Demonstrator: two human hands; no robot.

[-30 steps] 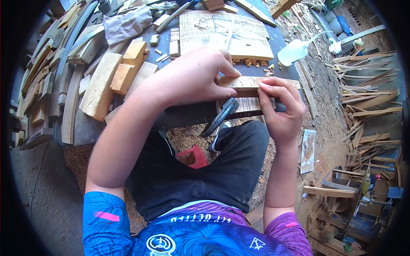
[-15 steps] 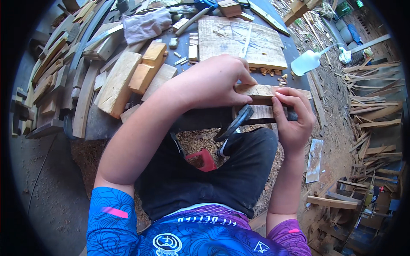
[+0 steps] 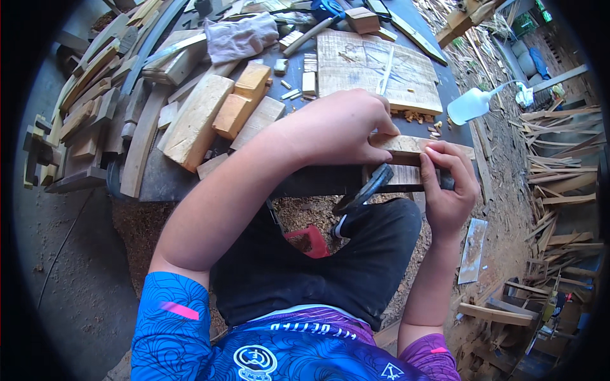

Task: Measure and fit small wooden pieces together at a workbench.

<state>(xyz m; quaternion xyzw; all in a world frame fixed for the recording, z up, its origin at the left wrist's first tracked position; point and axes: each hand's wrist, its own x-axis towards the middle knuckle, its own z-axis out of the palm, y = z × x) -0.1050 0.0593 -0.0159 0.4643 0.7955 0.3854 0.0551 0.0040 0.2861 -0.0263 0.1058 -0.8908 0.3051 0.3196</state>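
My left hand (image 3: 356, 124) reaches over the table's near edge and grips the left end of a wooden strip (image 3: 406, 145) between thumb and fingers. My right hand (image 3: 451, 184) pinches the same strip farther right, thumb in front and index finger on top. Just below the strip is a second wooden block (image 3: 405, 174) at the table edge. Beside that block, a dark curved metal bar (image 3: 363, 190) juts toward my knee; its far end is hidden. My palms and fingers cover parts of the strip.
Behind my hands lies a broad board (image 3: 378, 70) with marks and shavings near it. A white squeeze bottle (image 3: 468, 106) stands to the right. Wooden blocks (image 3: 198, 124) and a cloth (image 3: 240, 38) crowd the left. Below is a red plastic object (image 3: 312, 240).
The whole view has shifted, so the table and hands appear farther right. Both hands keep their grip on the strip, with little visible movement against it.
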